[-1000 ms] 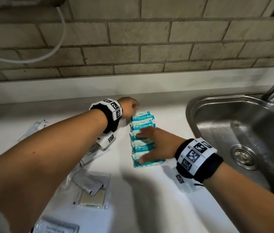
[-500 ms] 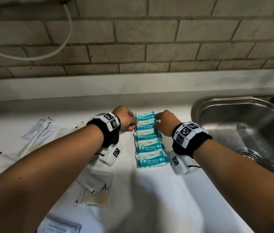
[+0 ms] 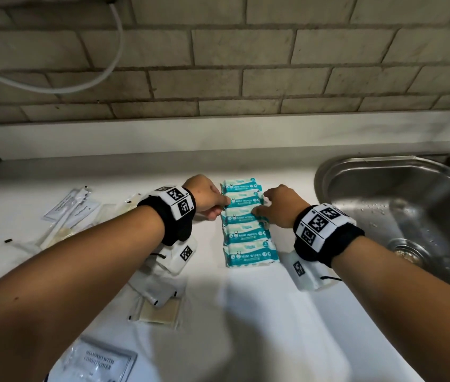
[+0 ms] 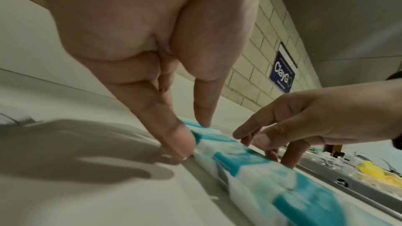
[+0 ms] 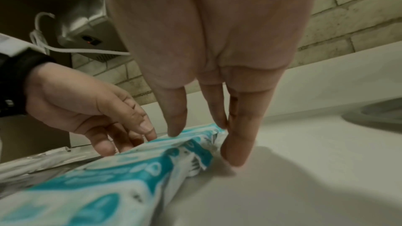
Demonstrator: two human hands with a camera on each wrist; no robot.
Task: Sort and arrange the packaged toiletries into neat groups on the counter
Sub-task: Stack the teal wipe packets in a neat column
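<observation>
Head view: five mini wipes packs (image 3: pixel 246 224) in overlapping column on white worktop (image 3: pixel 246 326), left of sink (image 3: pixel 400 205). Left hand (image 3: pixel 206 196) and right hand (image 3: pixel 281 206) flank column, fingertips at its edges. Clear sachets (image 3: pixel 160 304) lie left.

Left wrist view: left fingers (image 4: pixel 174 131) extended, touching pack edge.

Right wrist view: right fingers (image 5: pixel 239 142) straight, pressing opposite edge; neither hand grips.

wipes row (image 3: pixel 247 224) mid-counter (image 3: pixel 259 312), sink (image 3: pixel 400 188) right, sachets (image 3: pixel 160 301) left
</observation>
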